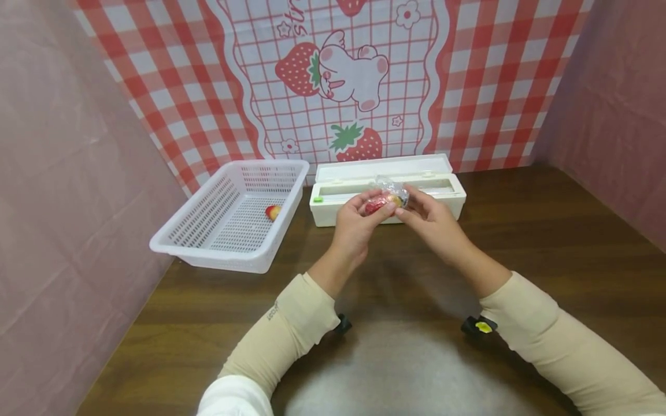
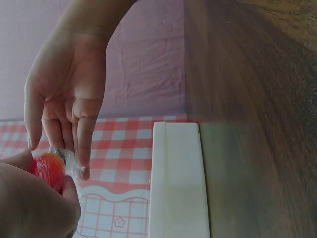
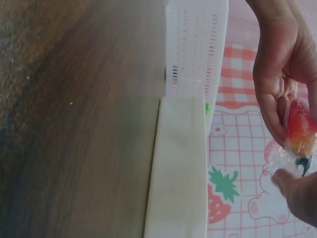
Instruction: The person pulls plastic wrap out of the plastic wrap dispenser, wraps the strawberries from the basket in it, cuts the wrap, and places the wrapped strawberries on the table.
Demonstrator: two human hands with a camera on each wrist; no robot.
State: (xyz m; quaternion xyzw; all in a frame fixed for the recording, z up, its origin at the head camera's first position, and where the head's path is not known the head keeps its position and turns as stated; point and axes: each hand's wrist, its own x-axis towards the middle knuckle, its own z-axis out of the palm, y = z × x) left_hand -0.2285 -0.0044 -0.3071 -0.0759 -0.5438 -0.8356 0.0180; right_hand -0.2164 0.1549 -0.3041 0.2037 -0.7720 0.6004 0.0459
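Observation:
A red-and-yellow strawberry wrapped in clear cling film is held up in front of the white box. My left hand grips its red end between thumb and fingers. From the other side my right hand pinches the film around the yellow end. Dark green leaves show through the film in the right wrist view. Behind the hands stands a long white cling film box, lid raised, with a green piece at its left end.
A white perforated basket stands left of the box, holding another red-and-yellow strawberry. The brown wooden table runs beneath everything. A checked strawberry-print cloth hangs at the back, with pink cloth walls at both sides.

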